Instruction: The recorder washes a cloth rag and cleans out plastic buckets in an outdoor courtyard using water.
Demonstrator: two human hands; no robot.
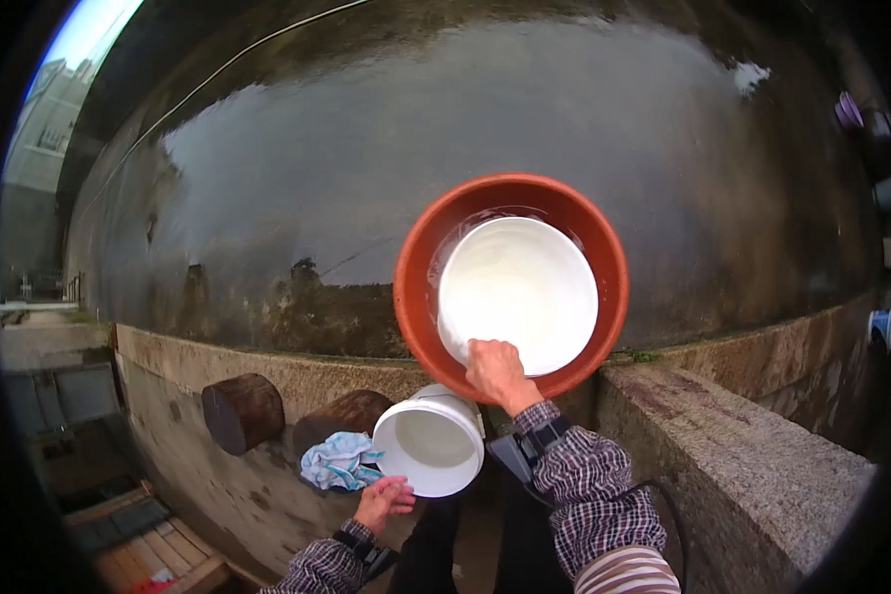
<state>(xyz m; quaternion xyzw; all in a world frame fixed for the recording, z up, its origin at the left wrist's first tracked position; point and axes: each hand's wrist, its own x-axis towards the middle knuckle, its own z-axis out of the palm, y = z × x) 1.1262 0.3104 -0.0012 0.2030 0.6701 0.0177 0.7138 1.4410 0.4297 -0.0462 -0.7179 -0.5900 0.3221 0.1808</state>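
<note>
My right hand point(498, 372) is closed on the near rim of a large round white bucket point(521, 292). That bucket sits inside a reddish-brown plastic basin point(612, 259), with some water showing between the two walls. Just below, on the near side, a smaller white bucket point(432, 447) tips its mouth toward me, and a little liquid seems to lie in it. Beside that bucket's lower rim is my left hand point(384, 503), fingers apart and thumb out; whether it touches the rim I cannot tell. A crumpled light-blue and white cloth point(339, 460) lies left of the smaller bucket.
Dark water with reflections point(297, 168) spreads beyond a stone ledge point(198, 345). Two round wooden stumps, one in front point(243, 414), stand left of the buckets. A thick granite block point(733, 445) is at right. Wooden planks point(168, 549) show at lower left.
</note>
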